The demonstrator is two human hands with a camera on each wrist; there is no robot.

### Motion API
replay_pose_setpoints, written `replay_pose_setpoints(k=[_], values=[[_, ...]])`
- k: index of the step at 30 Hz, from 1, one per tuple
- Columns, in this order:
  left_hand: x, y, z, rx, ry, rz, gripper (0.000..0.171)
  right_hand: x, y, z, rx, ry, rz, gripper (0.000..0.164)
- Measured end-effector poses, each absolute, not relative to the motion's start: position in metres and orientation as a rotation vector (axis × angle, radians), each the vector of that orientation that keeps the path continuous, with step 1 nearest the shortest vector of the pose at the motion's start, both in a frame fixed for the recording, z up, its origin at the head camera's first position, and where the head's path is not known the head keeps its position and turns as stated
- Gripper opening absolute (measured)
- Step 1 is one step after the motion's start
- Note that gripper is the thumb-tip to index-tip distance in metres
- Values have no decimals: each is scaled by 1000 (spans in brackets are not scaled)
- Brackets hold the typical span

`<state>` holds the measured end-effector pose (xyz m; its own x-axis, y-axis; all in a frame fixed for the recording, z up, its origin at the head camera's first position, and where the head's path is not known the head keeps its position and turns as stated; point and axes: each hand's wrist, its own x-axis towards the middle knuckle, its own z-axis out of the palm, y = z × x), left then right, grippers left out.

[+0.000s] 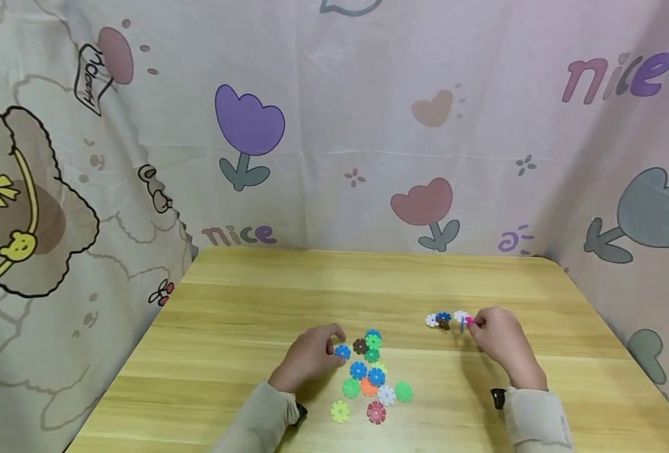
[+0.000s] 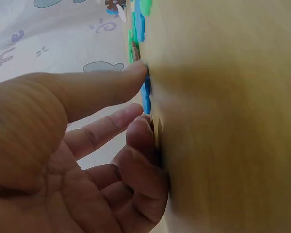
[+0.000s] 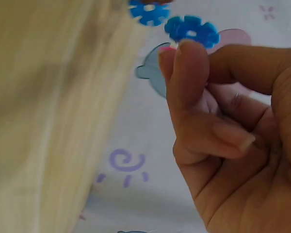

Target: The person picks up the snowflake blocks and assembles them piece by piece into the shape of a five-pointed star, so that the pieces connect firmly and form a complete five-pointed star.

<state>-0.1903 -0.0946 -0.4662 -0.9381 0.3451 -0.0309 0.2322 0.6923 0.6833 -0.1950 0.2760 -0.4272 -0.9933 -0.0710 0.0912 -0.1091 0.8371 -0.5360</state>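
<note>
In the head view my right hand (image 1: 501, 343) pinches a pink snowflake disc (image 1: 469, 321) between thumb and fingertips. That disc is at the end of a row of discs, with a white disc (image 1: 461, 316) and a blue disc (image 3: 191, 32) close to the fingertips. Farther left along it are a dark blue disc (image 1: 443, 316), a brown one and another white disc (image 1: 431, 320). My left hand (image 1: 310, 355) is low at the tabletop, thumb and index finger apart around a blue disc (image 1: 342, 352). The thumb tip is right at this disc's edge.
Loose discs lie spread on the wooden table (image 1: 244, 283) right of my left hand: a brown disc (image 1: 359, 346), a red disc (image 1: 376, 413), a yellow-green disc (image 1: 340, 411), a white disc (image 1: 387, 395) and several others, some overlapping. A printed curtain (image 1: 323, 113) hangs behind the table.
</note>
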Motion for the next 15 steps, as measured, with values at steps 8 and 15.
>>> replay_pose_setpoints(k=[8, 15], values=[[-189, -95, -465, 507, 2785, 1045, 21, -197, 287, -444, -6, -2984, 874, 26], [-189, -97, -465, 511, 2765, 1054, 27, -200, 291, -450, -23, -2988, 906, 27]])
